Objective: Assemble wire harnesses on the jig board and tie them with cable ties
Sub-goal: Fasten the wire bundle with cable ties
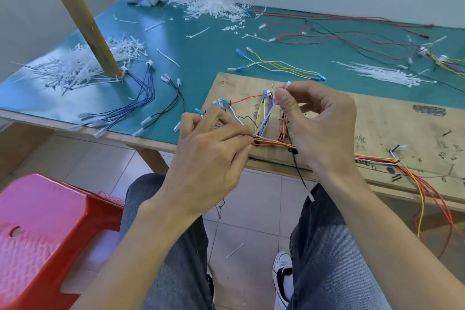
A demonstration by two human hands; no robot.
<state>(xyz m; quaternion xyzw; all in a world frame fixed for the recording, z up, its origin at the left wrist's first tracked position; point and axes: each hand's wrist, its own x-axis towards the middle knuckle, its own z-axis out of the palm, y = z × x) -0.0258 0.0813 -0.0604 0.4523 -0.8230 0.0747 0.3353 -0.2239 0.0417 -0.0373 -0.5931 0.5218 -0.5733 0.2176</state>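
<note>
Harness: the wire bundle (269,142) lies on the jig board (377,121) at its near-left corner. Its trunk runs 9 to 3 o'clock along the near edge, and a branch of white, yellow and violet wires rises toward 12 o'clock.
Left hand: the left hand (208,158) has its fingers curled and closed round the trunk's left end, where the wires fan out to blue terminals.
Right hand: the right hand (324,128) has thumb and forefinger pressed together on a thin white piece, most likely a cable tie (287,84). The other fingers are loosely bent.
Key relation: the tie's free end points to about 1 o'clock from the pinch. The rising branch sits just beside the thumb at 8 o'clock, and the trunk at 6 o'clock.
Nearer hand: the right, which seems best placed to pass the tie round the branch while the left steadies it.
Spare ties: a sheaf (385,74) lies on the green mat at 2 o'clock, well apart.
Hidden: the tie's lower length is behind the thumb, so I cannot tell whether it already loops the wires. The left fingertips and the jig pegs under both hands are also hidden.
</note>
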